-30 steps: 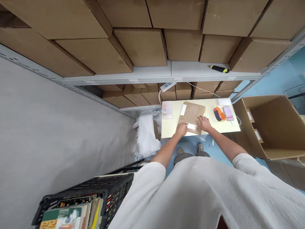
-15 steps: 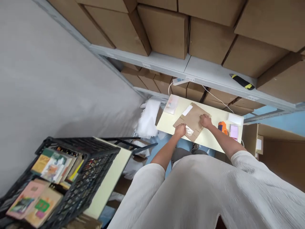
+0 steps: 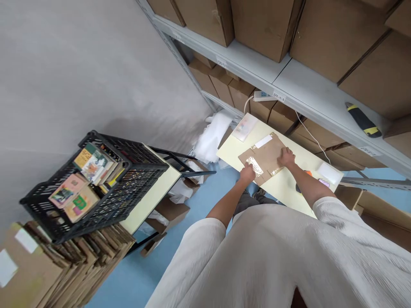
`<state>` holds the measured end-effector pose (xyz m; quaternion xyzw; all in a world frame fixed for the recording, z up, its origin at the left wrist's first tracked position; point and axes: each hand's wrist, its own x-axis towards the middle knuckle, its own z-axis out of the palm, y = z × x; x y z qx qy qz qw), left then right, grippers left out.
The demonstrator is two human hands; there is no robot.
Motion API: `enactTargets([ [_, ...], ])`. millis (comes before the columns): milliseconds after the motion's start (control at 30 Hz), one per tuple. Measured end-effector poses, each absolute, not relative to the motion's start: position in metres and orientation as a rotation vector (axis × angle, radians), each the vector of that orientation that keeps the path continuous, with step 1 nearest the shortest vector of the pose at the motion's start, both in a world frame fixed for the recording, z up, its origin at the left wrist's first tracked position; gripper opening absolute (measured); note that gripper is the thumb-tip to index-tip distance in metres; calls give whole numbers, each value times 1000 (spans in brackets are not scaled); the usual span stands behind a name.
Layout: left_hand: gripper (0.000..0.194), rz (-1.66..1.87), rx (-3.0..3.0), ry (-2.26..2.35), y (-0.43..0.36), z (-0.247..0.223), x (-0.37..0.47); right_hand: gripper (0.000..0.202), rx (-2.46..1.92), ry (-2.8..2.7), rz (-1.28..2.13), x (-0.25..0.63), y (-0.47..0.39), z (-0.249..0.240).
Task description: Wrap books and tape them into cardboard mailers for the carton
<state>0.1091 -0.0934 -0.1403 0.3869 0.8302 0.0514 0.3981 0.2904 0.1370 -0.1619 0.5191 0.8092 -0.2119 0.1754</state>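
A grey metal shelving rack point(image 3: 311, 77) stacked with brown cardboard boxes point(image 3: 330, 38) fills the far right, meeting a bare grey wall point(image 3: 96, 64) on the left. The view has just swung toward the left, so a black plastic crate point(image 3: 141, 177) of books point(image 3: 77, 199) now sits fully in sight, with flattened cartons point(image 3: 80, 265) at the near left. That suggests the person is turning slightly that way, though work stays at the small cream table point(image 3: 282, 184) between wall and rack. On it lies a flat brown cardboard parcel point(image 3: 268, 158), slanted, its near edge toward the person's body. Both hands remain on it. The left hand point(image 3: 248, 173) is at the near-left edge, fingers closed over that edge and seemingly pinching it. The right hand point(image 3: 285, 157) sits at the right edge, fingers curled where they lay spread a second ago; whether they grip or only press, I cannot tell. Most of the parcel thus lies between the two sets of fingers. Just beside the left fingertips is a glossy, tape-covered label point(image 3: 254, 166); a plain white label point(image 3: 263, 141) lies farther off, touched by neither hand. A yellow-and-black utility knife point(image 3: 363, 120) rests on the shelf, far right.
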Motion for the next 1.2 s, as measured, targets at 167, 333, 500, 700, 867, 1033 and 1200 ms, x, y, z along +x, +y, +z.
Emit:
enactTargets([
  [167,54,313,843,2167,-95,-140,116,59,1480,2279,-606,292,138,-163],
  [333,51,403,879,2319,-92,-127,114,63,1557,2217,-609,292,133,-161],
  [500,48,418,1013,2359,-78,-111,91,65,1678,2124,-642,292,112,-154],
  [700,50,374,1249,2241,-56,-108,45,64,1865,2004,-709,298,59,-146],
  [867,49,295,1405,2032,-34,-122,14,63,2106,1835,-776,298,6,-143],
  [1033,48,256,1547,1793,-19,-141,1,62,2246,1662,-827,292,-33,-140],
  [1200,48,170,1539,1718,-18,-154,-9,60,2336,1583,-858,286,-46,-138],
])
